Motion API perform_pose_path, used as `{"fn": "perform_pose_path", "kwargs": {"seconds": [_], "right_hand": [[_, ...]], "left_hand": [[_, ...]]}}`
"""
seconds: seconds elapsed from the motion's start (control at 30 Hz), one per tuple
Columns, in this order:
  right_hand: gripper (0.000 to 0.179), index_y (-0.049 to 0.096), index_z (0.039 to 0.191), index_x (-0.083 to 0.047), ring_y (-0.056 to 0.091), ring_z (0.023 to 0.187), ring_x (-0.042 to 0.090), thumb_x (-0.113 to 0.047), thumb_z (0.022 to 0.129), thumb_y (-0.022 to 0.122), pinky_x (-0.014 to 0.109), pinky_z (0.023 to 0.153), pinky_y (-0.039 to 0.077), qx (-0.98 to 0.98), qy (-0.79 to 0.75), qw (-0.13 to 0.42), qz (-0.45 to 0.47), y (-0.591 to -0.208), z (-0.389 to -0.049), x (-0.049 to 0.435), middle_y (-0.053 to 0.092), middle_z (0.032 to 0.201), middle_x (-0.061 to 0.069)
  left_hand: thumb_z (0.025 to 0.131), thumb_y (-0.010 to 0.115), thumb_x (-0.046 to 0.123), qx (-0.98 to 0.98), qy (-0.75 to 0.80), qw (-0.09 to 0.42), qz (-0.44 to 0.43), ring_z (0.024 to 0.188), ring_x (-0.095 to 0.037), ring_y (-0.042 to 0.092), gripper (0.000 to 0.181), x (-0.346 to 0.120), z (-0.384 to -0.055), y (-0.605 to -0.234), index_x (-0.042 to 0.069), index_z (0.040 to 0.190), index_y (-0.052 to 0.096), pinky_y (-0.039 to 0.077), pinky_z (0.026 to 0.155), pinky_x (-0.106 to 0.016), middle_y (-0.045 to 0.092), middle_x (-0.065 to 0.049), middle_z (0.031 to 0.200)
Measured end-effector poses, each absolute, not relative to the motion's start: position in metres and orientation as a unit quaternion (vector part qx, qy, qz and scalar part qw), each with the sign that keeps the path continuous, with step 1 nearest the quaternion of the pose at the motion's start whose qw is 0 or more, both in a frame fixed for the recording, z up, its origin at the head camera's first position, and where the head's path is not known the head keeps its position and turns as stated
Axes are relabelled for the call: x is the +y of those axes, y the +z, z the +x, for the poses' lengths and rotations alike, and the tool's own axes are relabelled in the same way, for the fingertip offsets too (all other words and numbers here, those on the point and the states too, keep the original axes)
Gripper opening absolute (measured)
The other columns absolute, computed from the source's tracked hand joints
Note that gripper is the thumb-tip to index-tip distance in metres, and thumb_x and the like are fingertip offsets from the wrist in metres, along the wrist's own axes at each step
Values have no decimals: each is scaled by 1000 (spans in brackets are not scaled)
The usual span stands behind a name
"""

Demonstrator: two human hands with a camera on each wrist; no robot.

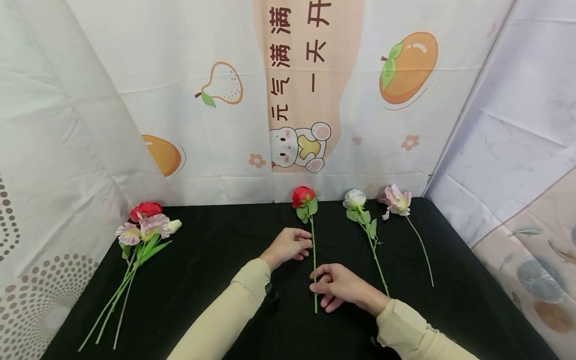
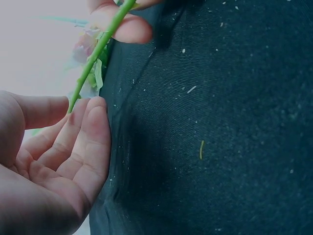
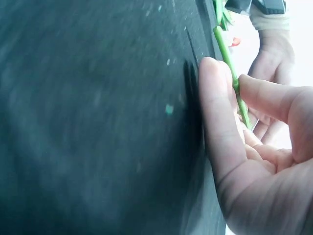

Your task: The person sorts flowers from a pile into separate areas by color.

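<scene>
A red rose [image 1: 303,197] on a long green stem lies lengthwise over the middle of the black table, its bloom toward the back. My left hand [image 1: 291,245] pinches the upper stem below the leaves, thumb against fingertips. Lower down, my right hand [image 1: 339,285] holds the same stem near its cut end. In the left wrist view the green stem [image 2: 98,51] runs from the left thumb and fingers up to the other hand. The right wrist view shows the stem end [image 3: 220,36] sticking out past the right thumb and index finger; the bloom is hidden there.
A white rose [image 1: 355,199] and a pale pink flower [image 1: 398,201] lie separately on the right. At the left rests a bunch with a red bloom [image 1: 146,211], pink blooms [image 1: 153,225] and a white bud [image 1: 173,226]. A printed curtain [image 1: 225,125] stands behind the black table [image 1: 216,285].
</scene>
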State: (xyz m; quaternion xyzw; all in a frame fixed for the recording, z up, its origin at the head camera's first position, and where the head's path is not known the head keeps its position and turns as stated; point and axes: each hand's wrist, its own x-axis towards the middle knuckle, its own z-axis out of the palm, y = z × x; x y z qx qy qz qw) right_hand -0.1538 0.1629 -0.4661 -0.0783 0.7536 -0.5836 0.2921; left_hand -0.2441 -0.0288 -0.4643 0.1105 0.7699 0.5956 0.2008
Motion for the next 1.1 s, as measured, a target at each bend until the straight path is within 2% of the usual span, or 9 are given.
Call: {"fn": "perform_pose_path", "kwargs": {"seconds": [0.37, 0.67, 1.1], "right_hand": [[67, 30, 149, 4, 67, 64, 21, -7, 96, 70, 42, 58, 61, 758, -587, 275, -71, -469, -155, 175, 66, 95, 13], [68, 31, 150, 2, 68, 66, 23, -8, 96, 71, 42, 60, 61, 755, -588, 278, -83, -468, -156, 171, 67, 94, 14], [61, 38, 145, 1, 67, 60, 22, -18, 97, 71, 41, 54, 60, 782, -560, 262, -80, -470, -155, 176, 68, 89, 12]], "left_hand": [[101, 64, 12, 768, 598, 208, 98, 86, -23, 71, 33, -26, -240, -465, 0, 132, 62, 60, 76, -36, 72, -12, 110], [101, 64, 13, 764, 604, 208, 90, 87, -23, 71, 38, -24, -241, -465, -2, 136, 57, 61, 76, -37, 70, -11, 110], [101, 65, 10, 768, 598, 213, 89, 86, -22, 71, 36, -26, -240, -470, -1, 134, 58, 60, 76, -37, 71, -11, 108]]}}
